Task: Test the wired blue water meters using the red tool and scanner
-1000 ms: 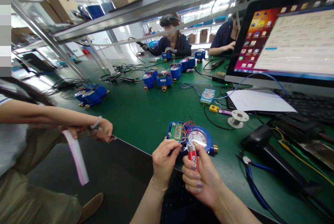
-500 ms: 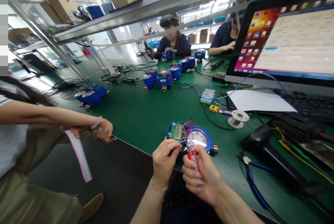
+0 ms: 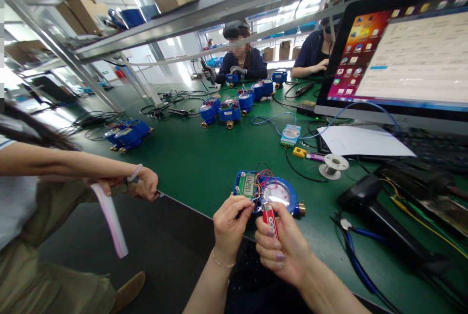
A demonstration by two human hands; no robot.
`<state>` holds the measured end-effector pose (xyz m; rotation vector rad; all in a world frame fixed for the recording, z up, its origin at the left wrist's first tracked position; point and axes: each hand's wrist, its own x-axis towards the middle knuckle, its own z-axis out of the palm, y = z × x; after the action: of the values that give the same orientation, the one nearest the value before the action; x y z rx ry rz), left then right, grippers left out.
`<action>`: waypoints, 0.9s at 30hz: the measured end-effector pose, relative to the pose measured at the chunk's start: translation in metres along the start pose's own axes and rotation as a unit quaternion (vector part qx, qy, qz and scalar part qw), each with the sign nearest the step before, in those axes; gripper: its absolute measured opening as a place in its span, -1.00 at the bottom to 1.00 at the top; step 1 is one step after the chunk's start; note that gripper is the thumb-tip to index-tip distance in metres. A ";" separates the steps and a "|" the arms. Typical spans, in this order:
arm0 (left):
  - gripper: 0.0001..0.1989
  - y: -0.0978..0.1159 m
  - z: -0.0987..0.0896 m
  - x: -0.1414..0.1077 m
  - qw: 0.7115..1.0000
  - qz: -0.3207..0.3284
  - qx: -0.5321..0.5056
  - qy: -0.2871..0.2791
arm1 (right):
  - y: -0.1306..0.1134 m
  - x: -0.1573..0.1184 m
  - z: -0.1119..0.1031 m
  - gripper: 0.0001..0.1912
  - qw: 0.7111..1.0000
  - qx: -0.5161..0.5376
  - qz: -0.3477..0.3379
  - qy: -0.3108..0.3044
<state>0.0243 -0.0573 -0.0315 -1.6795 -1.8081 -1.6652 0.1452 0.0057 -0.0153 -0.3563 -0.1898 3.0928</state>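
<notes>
My right hand (image 3: 280,241) is wrapped around a red lighter (image 3: 269,220), its metal top pointing up at the wires. My left hand (image 3: 232,219) is closed in a pinch on a thin wire beside the lighter's tip; the fingers hide most of that wire. Just beyond both hands lies a blue water meter (image 3: 292,192) with a brass fitting at its right end. A green circuit board with a digit display (image 3: 249,185) sits in its left part. Red, yellow and dark wires (image 3: 266,176) loop between the board and the round dial.
Cutting pliers (image 3: 349,243) and a black barcode scanner (image 3: 387,226) lie right of my hands. Beyond are a solder spool (image 3: 333,166), a purple lighter (image 3: 315,157), paper (image 3: 365,141) and a monitor (image 3: 402,60). Several blue meters stand farther back. A person's hand (image 3: 146,183) rests at the left table edge.
A small bright spot at the red lighter's tip has gone. Both hands and the water meter stay in nearly the same place.
</notes>
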 end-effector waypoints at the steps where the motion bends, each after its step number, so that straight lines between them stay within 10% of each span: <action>1: -0.88 0.000 0.000 0.000 1.000 0.000 0.000 0.000 | 0.000 0.000 0.002 -0.24 1.000 0.001 0.001 0.010; 27: -0.87 0.000 0.000 0.001 1.000 0.005 -0.001 0.004 | 0.002 0.001 -0.004 -0.41 0.999 -0.026 0.007 -0.020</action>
<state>0.0244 -0.0568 -0.0309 -1.6770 -1.7932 -1.6670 0.1452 0.0041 -0.0193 -0.2999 -0.2691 3.1147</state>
